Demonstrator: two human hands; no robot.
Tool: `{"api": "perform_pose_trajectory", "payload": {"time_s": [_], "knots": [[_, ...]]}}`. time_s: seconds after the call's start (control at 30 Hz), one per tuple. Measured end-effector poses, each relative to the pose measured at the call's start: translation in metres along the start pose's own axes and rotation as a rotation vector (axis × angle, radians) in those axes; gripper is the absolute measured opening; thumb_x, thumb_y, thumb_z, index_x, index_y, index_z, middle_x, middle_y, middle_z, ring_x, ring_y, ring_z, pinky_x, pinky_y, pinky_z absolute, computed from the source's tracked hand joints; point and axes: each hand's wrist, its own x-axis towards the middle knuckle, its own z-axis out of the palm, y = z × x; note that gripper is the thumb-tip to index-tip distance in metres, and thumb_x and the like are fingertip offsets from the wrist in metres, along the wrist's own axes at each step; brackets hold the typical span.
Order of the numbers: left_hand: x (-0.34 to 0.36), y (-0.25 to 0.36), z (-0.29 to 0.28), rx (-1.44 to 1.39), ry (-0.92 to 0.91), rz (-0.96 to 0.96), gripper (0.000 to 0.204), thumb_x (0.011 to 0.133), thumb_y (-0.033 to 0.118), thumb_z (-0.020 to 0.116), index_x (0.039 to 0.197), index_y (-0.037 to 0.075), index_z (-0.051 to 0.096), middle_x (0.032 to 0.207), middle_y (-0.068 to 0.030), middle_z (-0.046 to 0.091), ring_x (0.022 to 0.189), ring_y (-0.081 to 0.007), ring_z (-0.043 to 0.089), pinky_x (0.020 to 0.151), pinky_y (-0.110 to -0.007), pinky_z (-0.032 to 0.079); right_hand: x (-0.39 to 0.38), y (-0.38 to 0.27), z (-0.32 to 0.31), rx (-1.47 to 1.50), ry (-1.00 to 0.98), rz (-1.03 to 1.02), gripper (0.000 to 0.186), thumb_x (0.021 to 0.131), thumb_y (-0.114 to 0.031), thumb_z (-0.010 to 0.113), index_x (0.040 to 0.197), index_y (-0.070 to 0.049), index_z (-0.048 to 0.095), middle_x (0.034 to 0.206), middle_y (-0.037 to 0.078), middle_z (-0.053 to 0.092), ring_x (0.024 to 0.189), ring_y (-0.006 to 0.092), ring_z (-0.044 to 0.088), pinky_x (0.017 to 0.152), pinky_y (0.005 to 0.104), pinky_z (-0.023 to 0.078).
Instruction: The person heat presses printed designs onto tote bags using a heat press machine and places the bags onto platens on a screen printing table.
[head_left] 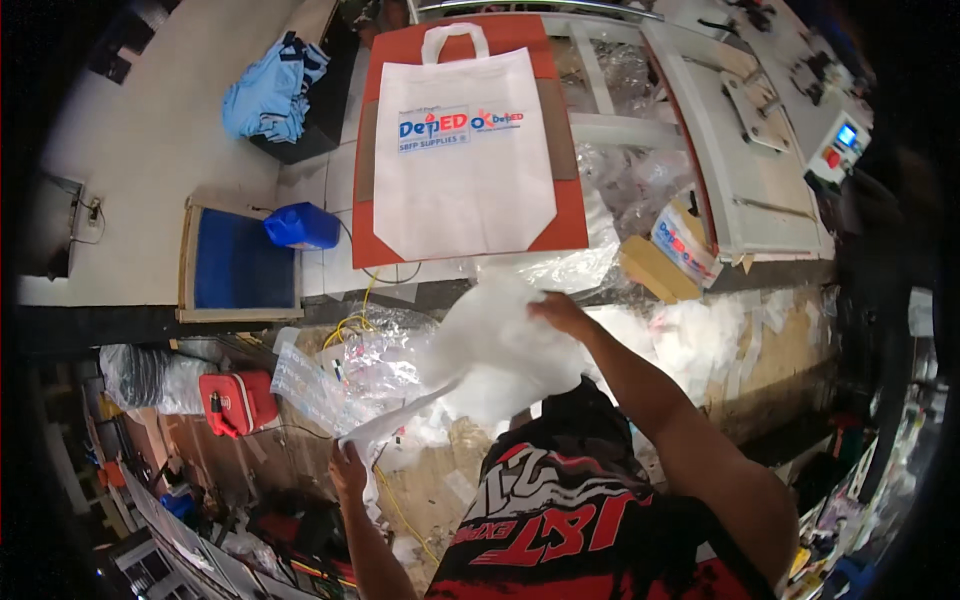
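Crumpled white fabric bag (500, 350), motion-blurred, pinched by left hand (347, 468) and gripped by right hand (560, 312).

The person wears a black shirt (590, 520) with bold red and white block lettering and white slashing streaks across the chest. Both forearms are bare, with no sleeves reaching them. The left hand (348, 468) and right hand (562, 312) carry no gloves, rings or watch that can be made out.

White fabric bag (500, 350), crumpled, held in air below table edge, strap end trailing lower-left.
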Motion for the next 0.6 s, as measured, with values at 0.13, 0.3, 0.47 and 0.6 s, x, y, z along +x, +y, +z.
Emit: {"api": "perform_pose_trajectory", "payload": {"time_s": [0.13, 0.3, 0.47, 0.6], "knots": [[-0.046, -0.037, -0.014, -0.047, 0.082, -0.168, 0.033, 0.096, 0.022, 0.051, 0.117, -0.002, 0.057, 0.097, -0.0272, 0.066, 0.088, -0.0437, 0.064, 0.074, -0.046, 0.05, 0.079, 0.06, -0.043, 0.366, 0.192, -0.054, 0.037, 0.088, -0.029, 0.067, 0.116, -0.005, 0.061, 0.094, 0.006, 0.067, 0.065, 0.0144, 0.061, 0.056, 0.0282, 0.051], [-0.054, 0.001, -0.017, -0.677, 0.189, -0.576, 0.026, 0.098, 0.026, 0.053, 0.092, 0.002, 0.06, 0.075, 0.0028, 0.051, 0.069, -0.0088, 0.043, 0.061, -0.026, 0.038, 0.133, 0.127, -0.145, 0.346, 0.443, 0.067, 0.041, 0.09, -0.028, 0.061, 0.123, -0.004, 0.055, 0.106, 0.007, 0.062, 0.081, 0.0164, 0.057, 0.068, 0.0296, 0.048], [-0.046, 0.048, -0.038, -0.865, 0.216, -0.705, 0.041, 0.094, 0.038, 0.054, 0.109, 0.001, 0.063, 0.091, -0.0027, 0.062, 0.077, -0.0135, 0.056, 0.069, -0.029, 0.046, 0.17, 0.158, -0.161, 0.28, 0.522, 0.208, 0.046, 0.093, -0.028, 0.056, 0.131, -0.004, 0.049, 0.119, 0.008, 0.057, 0.097, 0.0183, 0.054, 0.079, 0.0311, 0.046], [-0.047, 0.036, -0.045, -0.99, 0.262, -0.776, 0.038, 0.094, 0.034, 0.055, 0.108, 0.001, 0.065, 0.091, -0.0036, 0.065, 0.076, -0.0134, 0.059, 0.067, -0.028, 0.047, 0.16, 0.172, -0.139, 0.19, 0.549, 0.227, 0.05, 0.095, -0.028, 0.051, 0.137, -0.003, 0.044, 0.129, 0.01, 0.053, 0.11, 0.0198, 0.051, 0.089, 0.0322, 0.044]]}}
